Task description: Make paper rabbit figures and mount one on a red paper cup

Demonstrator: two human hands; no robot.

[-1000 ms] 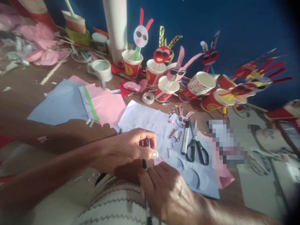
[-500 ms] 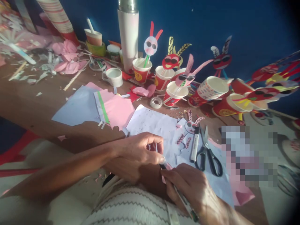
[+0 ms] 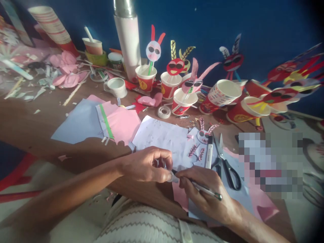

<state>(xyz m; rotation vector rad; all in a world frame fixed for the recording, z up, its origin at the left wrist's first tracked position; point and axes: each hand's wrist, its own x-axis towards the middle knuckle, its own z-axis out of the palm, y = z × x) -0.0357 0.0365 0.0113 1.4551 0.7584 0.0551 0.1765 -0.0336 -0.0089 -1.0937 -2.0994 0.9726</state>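
My right hand (image 3: 211, 202) is closed around a slim pen (image 3: 208, 190), its rear end sticking out above the hand. The fingers of my left hand (image 3: 148, 165) pinch a small pale paper piece (image 3: 174, 178), right by the pen's front end; its shape is mostly hidden. White paper (image 3: 162, 133) lies beneath and beyond both hands. Black-handled scissors (image 3: 227, 168) and a white marker (image 3: 209, 153) rest to the right. Near them is a cut-out paper face (image 3: 203, 136) with patterned ears, and loose patterned ear pieces (image 3: 193, 150) lie below it.
Several red paper cups (image 3: 146, 82) holding paper faces on sticks stand along the blue wall. A white flask (image 3: 128, 44), a mug (image 3: 115, 87) and a tape roll (image 3: 164, 112) are at the back. Pink paper (image 3: 124, 119) and scraps (image 3: 40, 92) lie left.
Both hands have shifted slightly, the right one upward. The pen's rear end has swung up from pointing down toward my lap. My left hand still pinches the paper piece.
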